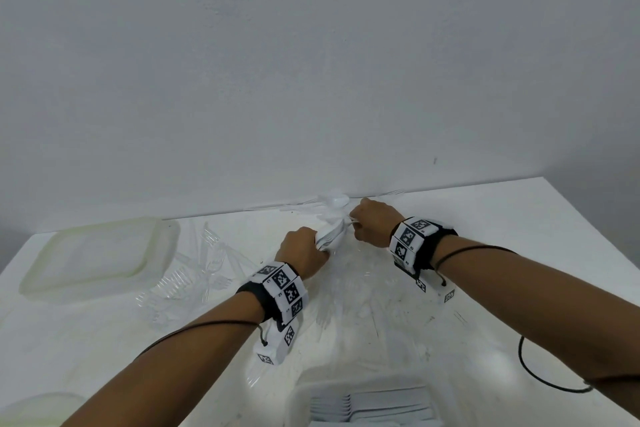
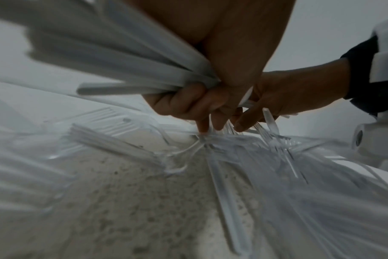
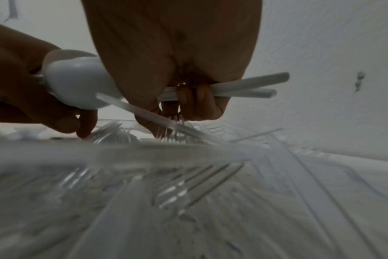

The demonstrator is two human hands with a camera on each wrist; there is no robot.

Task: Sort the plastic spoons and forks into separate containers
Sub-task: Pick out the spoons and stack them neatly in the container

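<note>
With the left hand (image 1: 302, 251) clenched around a bundle of white spoons (image 1: 331, 235) and the right hand (image 1: 374, 224) pinching two white handles above the clear forks (image 1: 207, 263) scattered on the table (image 1: 519, 236), overfilled grips risk dropping or mixing utensils.

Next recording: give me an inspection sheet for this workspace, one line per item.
Surface: white table, speckled and scuffed.
Job's things: clear forks scattered on the table; white cutlery lying in the near container.
Clutter: lidded container at the left.
Grippers: left hand grips a bundle of white spoons; right hand holds white handles.
Cables: black cord looping beside the right forearm.
Surroundings: plain grey wall behind the table.
</note>
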